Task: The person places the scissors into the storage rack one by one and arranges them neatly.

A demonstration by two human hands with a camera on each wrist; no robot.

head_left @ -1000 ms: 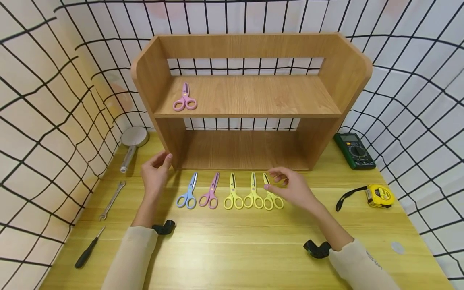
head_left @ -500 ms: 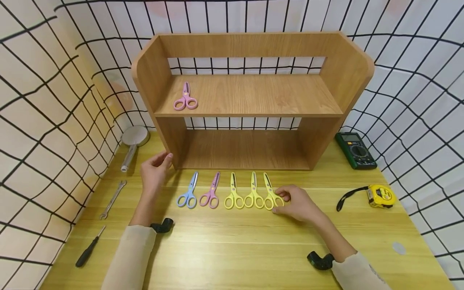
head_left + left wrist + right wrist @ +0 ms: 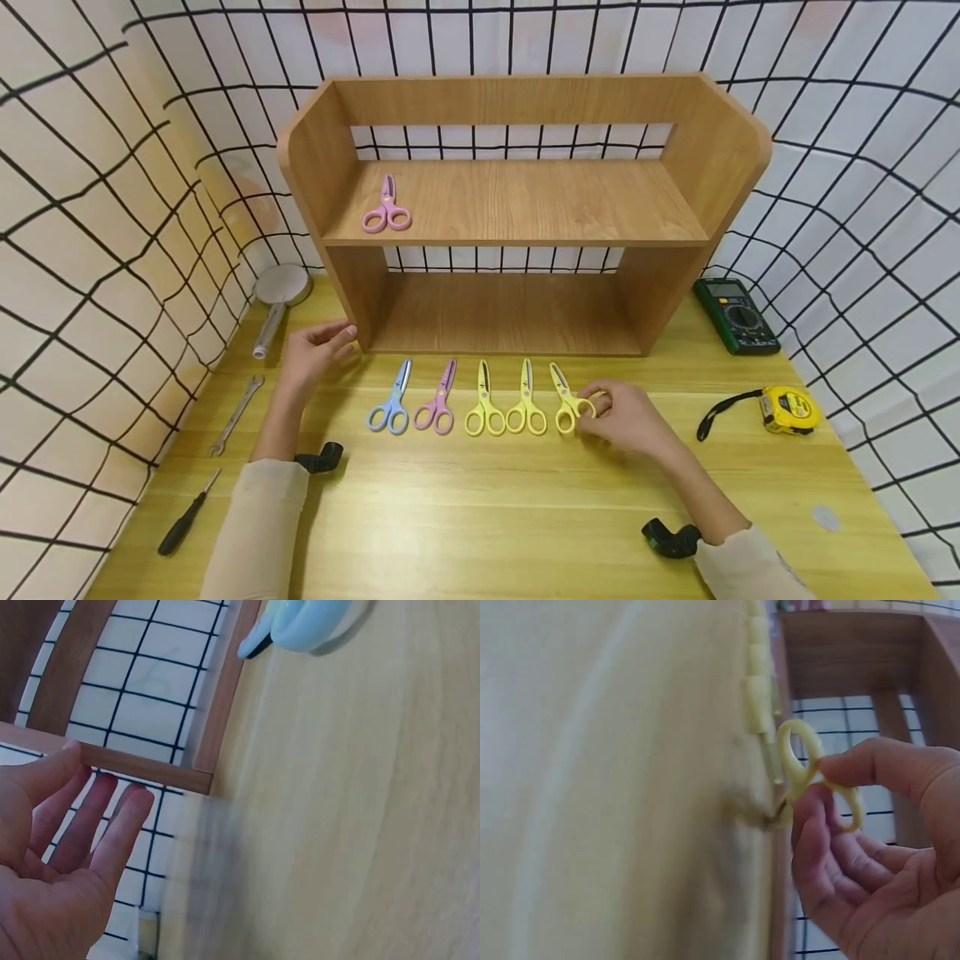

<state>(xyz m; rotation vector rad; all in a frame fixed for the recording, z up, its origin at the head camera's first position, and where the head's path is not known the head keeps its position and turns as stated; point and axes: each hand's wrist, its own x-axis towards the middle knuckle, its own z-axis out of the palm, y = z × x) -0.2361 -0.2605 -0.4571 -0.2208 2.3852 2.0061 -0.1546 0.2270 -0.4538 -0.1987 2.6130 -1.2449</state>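
My right hand point(image 3: 626, 417) pinches a handle loop of the rightmost yellow scissors point(image 3: 564, 385) between thumb and fingers. In the right wrist view these scissors point(image 3: 799, 774) are raised off the table at the handles, blades downward. To their left lie two more yellow scissors point(image 3: 483, 400), a pink pair point(image 3: 438, 400) and a blue pair point(image 3: 392, 400), in a row before the wooden shelf point(image 3: 517, 243). My left hand point(image 3: 313, 354), fingers loosely bent, is at the shelf's lower left front edge; whether it touches is unclear. Another pink pair of scissors point(image 3: 387, 204) lies on the upper board.
At the left are a long-handled round strainer-like tool point(image 3: 279, 292), a wrench point(image 3: 237, 415) and a screwdriver point(image 3: 187, 515). On the right lie a green multimeter point(image 3: 738, 317), a yellow tape measure point(image 3: 787, 408) and a pale disc point(image 3: 826, 517). Black grid walls surround the table.
My right hand came down to the rightmost yellow scissors, took hold of a handle and tilted and lifted them slightly to the right. My left hand shifted slightly left.
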